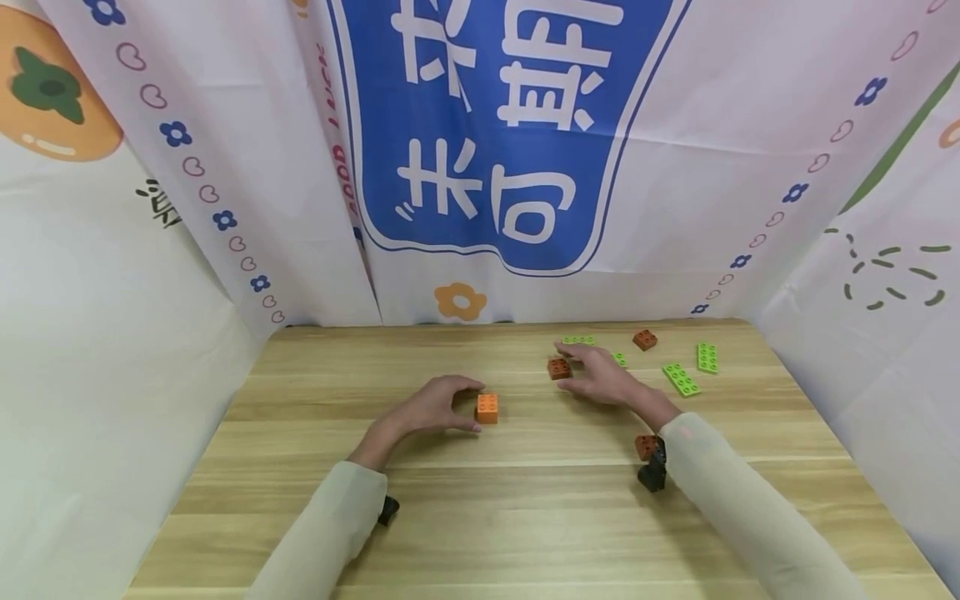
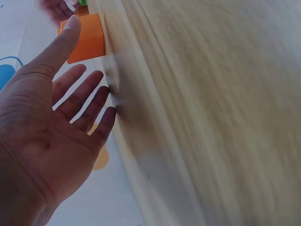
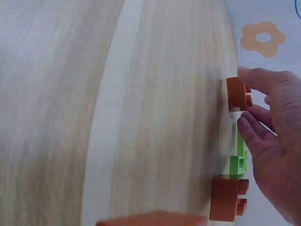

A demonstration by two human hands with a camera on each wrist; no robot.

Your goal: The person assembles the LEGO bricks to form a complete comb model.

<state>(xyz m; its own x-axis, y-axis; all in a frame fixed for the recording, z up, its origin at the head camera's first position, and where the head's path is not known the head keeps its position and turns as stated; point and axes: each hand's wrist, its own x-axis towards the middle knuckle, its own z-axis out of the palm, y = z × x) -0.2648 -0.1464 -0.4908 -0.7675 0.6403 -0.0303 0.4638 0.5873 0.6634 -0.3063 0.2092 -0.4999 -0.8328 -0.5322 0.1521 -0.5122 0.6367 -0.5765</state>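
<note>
Two hands, well apart over the desk [image 1: 525, 517], each with thumb and fingers parted around a separate small brick. Orange brick [image 1: 487, 408] to the left and nearer, at the fingertips of the left hand [image 1: 429, 406], with slim gaps on its far and near sides in the head view; contact at the thumb hard to judge from the left wrist view. Brown brick [image 1: 558, 368] farther off and to the right, between thumb and fingers of the right hand [image 1: 603, 377]; no firm grip on show, a light touch impossible to rule out. Key relation, by judgement: orange left of and nearer than brown, along a slant from near left to far right, with fingertips pointing inward from both sides. Left hand closer to orange, right hand closer to brown. Roughly square, studded tops on both, hence no evident long axis; any approach between the pair apparently more a matter of sideways offset and depth than of turning. Green brick [image 1: 681, 379] to the right of the right hand, outside that slant.
</note>
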